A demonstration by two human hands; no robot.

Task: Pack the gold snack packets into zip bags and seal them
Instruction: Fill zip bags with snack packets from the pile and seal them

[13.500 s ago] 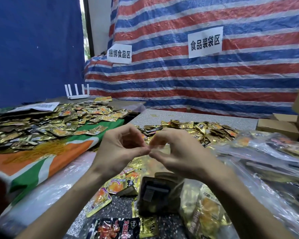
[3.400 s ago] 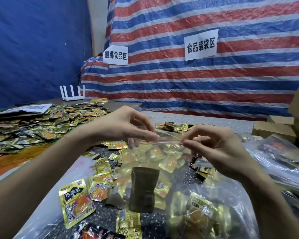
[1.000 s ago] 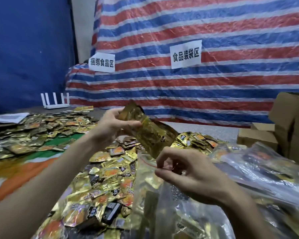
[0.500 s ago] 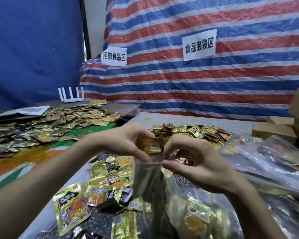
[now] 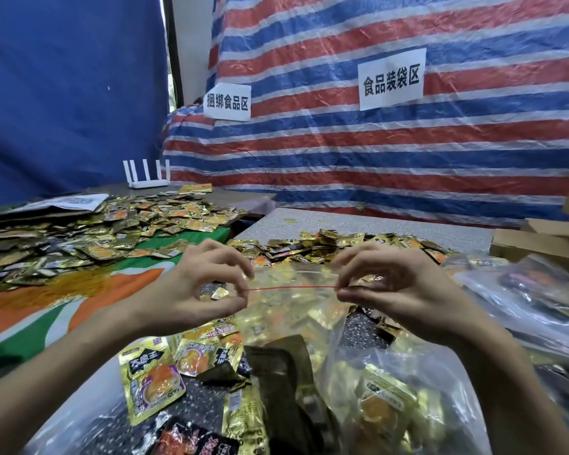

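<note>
I hold a clear zip bag (image 5: 289,310) up in front of me by its top edge, which carries a thin red zip line. My left hand (image 5: 194,290) pinches the left end of that edge between thumb and fingers. My right hand (image 5: 398,287) pinches the right end the same way. Gold snack packets show through the bag's clear wall, and a dark packet (image 5: 276,372) hangs at its lower part. More gold snack packets (image 5: 151,379) lie loose on the speckled table (image 5: 375,224) below my hands.
A heap of gold packets (image 5: 326,247) lies beyond the bag, another wide spread (image 5: 79,231) covers the orange-and-green cloth at left. Filled clear bags (image 5: 523,290) pile up at right beside cardboard boxes (image 5: 536,241). A white router (image 5: 147,174) stands far left. A striped tarp hangs behind.
A second ago my left hand held a gold packet up; it went into the bag. Both hands now pinch the zip edge and have spread apart along the red line.
</note>
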